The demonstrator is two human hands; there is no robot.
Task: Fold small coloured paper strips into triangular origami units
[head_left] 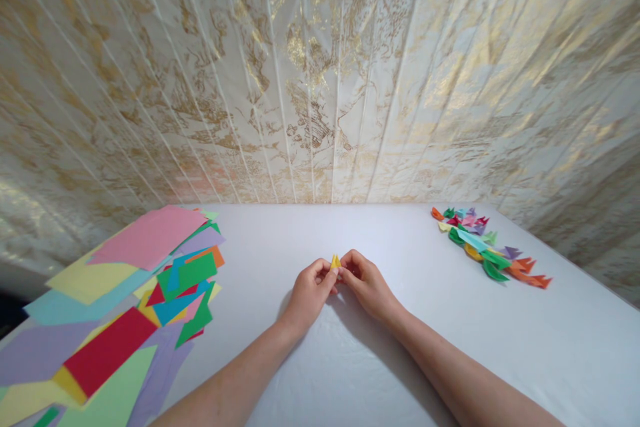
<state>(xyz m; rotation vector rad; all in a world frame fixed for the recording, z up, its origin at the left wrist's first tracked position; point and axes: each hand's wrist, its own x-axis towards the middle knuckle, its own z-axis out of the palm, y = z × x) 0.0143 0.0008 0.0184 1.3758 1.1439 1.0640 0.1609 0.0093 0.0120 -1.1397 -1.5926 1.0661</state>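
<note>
A small piece of folded yellow paper [335, 261] shows between my fingertips near the middle of the table, with two points sticking up. My left hand [314, 290] pinches it from the left, thumb pressed against it. From the right, my right hand [369, 283] grips it with thumb and forefinger. The lower part of the paper is hidden behind the fingers. Both hands are just above the white table [270, 233].
Sheets and cut pieces of coloured paper, including a pink sheet [150, 237] and a red piece [111, 351], lie overlapping at the left. Several small folded paper shapes [473, 240] are grouped at the back right. Behind the table hangs a gold-patterned curtain [320, 80].
</note>
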